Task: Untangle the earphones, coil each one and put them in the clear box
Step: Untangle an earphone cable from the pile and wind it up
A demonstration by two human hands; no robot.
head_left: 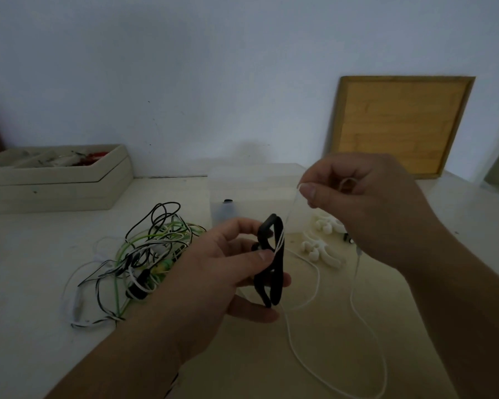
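My left hand [225,272] grips a black cord winder [271,260] upright above the table's middle. A white earphone cable [314,286] crosses the winder's waist. My right hand [366,205] pinches that cable between thumb and fingers, up and to the right of the winder. The rest of the cable hangs in long loops down to the front of the table. A tangle of black, white and green earphones [144,254] lies to the left. The clear box [242,191] stands behind my hands with a small dark item inside.
Several white cord winders [323,243] lie on the table [26,283] right of the box. A beige tray [55,182] with small items sits at the back left. A wooden board [401,122] leans on the wall at the back right.
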